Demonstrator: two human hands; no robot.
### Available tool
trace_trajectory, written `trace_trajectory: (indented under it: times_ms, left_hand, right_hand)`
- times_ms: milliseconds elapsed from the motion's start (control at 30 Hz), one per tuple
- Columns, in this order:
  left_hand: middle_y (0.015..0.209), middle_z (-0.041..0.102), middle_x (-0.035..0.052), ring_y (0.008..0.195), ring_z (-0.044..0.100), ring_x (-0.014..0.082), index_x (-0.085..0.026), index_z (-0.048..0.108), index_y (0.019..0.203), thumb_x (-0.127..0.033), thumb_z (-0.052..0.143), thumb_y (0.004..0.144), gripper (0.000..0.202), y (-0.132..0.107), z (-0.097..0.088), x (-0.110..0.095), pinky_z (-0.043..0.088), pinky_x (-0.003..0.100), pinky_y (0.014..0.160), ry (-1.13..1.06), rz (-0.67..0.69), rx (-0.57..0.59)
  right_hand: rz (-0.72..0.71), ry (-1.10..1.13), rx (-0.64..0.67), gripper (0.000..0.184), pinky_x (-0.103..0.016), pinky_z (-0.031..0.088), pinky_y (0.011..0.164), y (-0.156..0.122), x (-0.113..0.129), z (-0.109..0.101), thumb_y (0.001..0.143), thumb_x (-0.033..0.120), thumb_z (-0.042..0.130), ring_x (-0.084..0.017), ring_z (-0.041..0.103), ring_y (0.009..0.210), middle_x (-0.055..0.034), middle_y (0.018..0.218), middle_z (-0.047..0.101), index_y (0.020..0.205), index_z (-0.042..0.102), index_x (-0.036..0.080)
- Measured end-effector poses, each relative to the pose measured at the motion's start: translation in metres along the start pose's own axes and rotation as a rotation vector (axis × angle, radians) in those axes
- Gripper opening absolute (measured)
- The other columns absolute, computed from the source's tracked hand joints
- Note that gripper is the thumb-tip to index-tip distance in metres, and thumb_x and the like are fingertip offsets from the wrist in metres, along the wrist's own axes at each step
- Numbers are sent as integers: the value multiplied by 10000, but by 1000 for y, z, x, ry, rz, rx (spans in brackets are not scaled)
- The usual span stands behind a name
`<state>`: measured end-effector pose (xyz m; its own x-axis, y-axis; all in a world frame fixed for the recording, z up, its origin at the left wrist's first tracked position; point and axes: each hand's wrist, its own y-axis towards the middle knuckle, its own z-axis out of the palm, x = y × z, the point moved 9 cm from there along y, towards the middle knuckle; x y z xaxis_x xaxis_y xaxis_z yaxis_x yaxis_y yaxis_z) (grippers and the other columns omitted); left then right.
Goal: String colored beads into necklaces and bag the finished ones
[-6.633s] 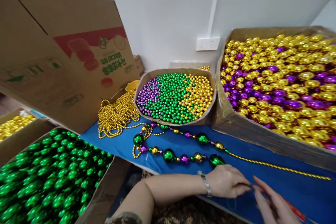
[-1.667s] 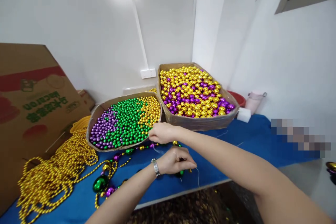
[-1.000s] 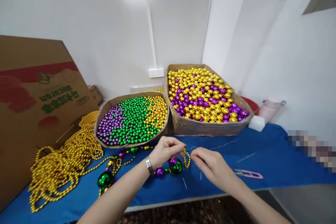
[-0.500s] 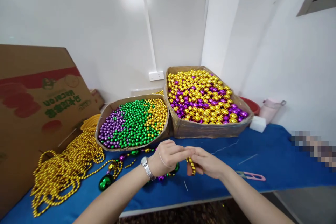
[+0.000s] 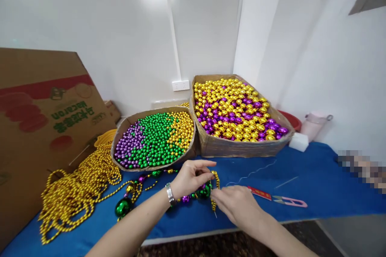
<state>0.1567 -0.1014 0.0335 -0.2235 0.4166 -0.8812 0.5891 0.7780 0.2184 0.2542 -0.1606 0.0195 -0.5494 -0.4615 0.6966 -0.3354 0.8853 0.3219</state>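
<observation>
Touching the gold bead strand between their fingers, the left hand and right hand, grips unclear, could drop it should pressure slacken.

Left hand: bare, with slender fingers. Directly behind its grip, a silver-toned metal band of linked segments encircles the wrist; finer detail is too small to read. Farther back, the left forearm is bare, widening away from the grip. Right hand: bare; behind its grip, the right forearm is likewise uncovered and tapers toward the wrist.
</observation>
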Motion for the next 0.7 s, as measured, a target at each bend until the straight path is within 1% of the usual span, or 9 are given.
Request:
trace_trajectory:
  times_ms: [67, 133, 167, 233, 333, 400, 500, 567, 700]
  left_hand:
    - [819, 711, 59, 672, 625, 139, -156, 623, 1135, -279, 550, 834, 333, -4, -1, -14, 497, 245, 661, 70, 109, -2]
    - [850, 707, 61, 715, 628, 141, -183, 620, 1144, -246, 521, 852, 315, -9, 1, -32, 488, 242, 689, 182, 257, 9]
    - [838, 703, 62, 708, 622, 139, -188, 621, 1140, -233, 512, 858, 306, -12, 2, -40, 481, 236, 674, 243, 330, 8]
    - [769, 690, 53, 666, 604, 135, -188, 623, 1124, -208, 489, 870, 288, -16, 3, -52, 461, 233, 634, 365, 470, -18]
    - [727, 678, 39, 646, 595, 134, -191, 594, 1142, -169, 449, 883, 298, -22, 6, -58, 439, 246, 612, 512, 622, -46]
    - [762, 688, 38, 675, 609, 131, -201, 576, 1154, -156, 432, 887, 307, -24, 7, -54, 440, 251, 631, 549, 659, -49]
    - [795, 697, 37, 709, 620, 126, -208, 572, 1147, -139, 420, 889, 307, -26, 7, -49, 446, 252, 660, 555, 658, -66]
    - [779, 693, 35, 696, 614, 124, -204, 581, 1125, -139, 430, 888, 289, -27, 7, -46, 445, 249, 650, 560, 649, -82]
    - [707, 665, 26, 616, 575, 121, -188, 597, 1094, -182, 478, 888, 239, -28, 4, -41, 434, 238, 593, 587, 607, -131]
  right_hand:
    - [26, 23, -56, 177, -267, 381, 605, 3, -3, -14, 873, 368, 501, -163, 567, 614, -18, 700, 652, 869, 654, 280]
    - [106, 197, -150, 204, -283, 409, 696, 11, -16, -30, 888, 389, 480, -186, 588, 795, -40, 907, 663, 972, 630, 281]
    - [146, 322, -152, 218, -286, 416, 724, 15, -24, -31, 883, 406, 489, -192, 576, 863, -47, 967, 651, 980, 629, 270]
    - [192, 552, -24, 269, -271, 435, 665, 24, -33, -14, 848, 467, 528, -186, 578, 826, -46, 912, 657, 944, 642, 242]
    - [219, 708, 202, 404, -229, 395, 484, 25, -36, 25, 825, 562, 509, -139, 556, 554, -21, 654, 645, 949, 634, 199]
    - [240, 776, 265, 472, -212, 368, 453, 20, -37, 43, 825, 603, 477, -118, 531, 482, -14, 593, 627, 989, 609, 180]
    - [262, 823, 272, 482, -198, 338, 449, 16, -39, 52, 808, 625, 487, -94, 500, 461, -6, 574, 599, 898, 597, 165]
    - [268, 822, 248, 451, -197, 324, 454, 16, -40, 48, 801, 608, 515, -87, 484, 474, 5, 592, 579, 841, 586, 165]
    - [259, 754, 154, 320, -209, 335, 520, 18, -40, 28, 820, 506, 565, -89, 453, 568, 35, 666, 529, 816, 577, 186]
